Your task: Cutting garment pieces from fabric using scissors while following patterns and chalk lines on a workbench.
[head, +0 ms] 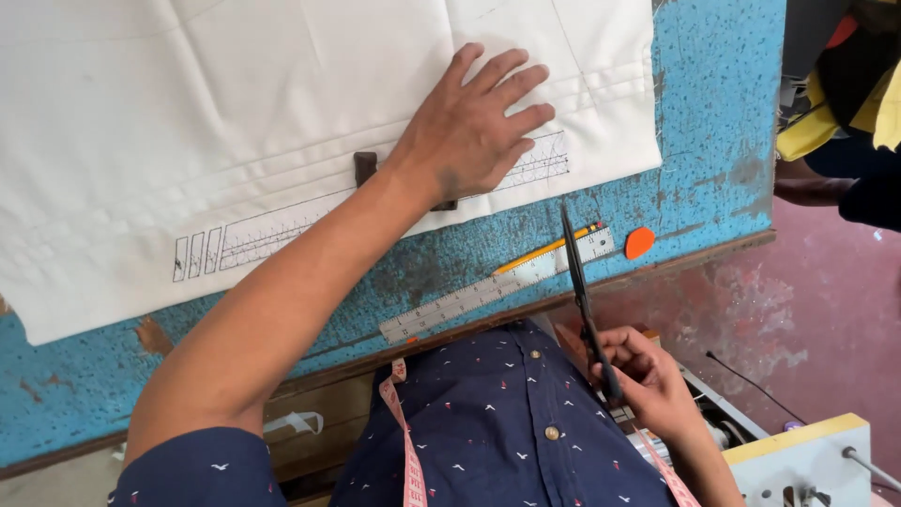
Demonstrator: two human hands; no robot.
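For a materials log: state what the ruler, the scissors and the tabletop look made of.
Ruler: apparently clear plastic, as the blue top shows through it. Scissors in the right hand: dark blades, probably metal with a dull finish. Table: likely wood under worn blue paint, flaked to brown patches.

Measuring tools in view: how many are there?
2. A clear ruler lies on the blue table near its front edge; a pink tape measure hangs around the person's neck. Others may be hidden.

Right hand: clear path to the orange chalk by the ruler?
Probably yes. The chalk lies bare on the table, nothing over it, just ahead of the right hand. But that hand already holds scissors, so picking it up would be awkward.
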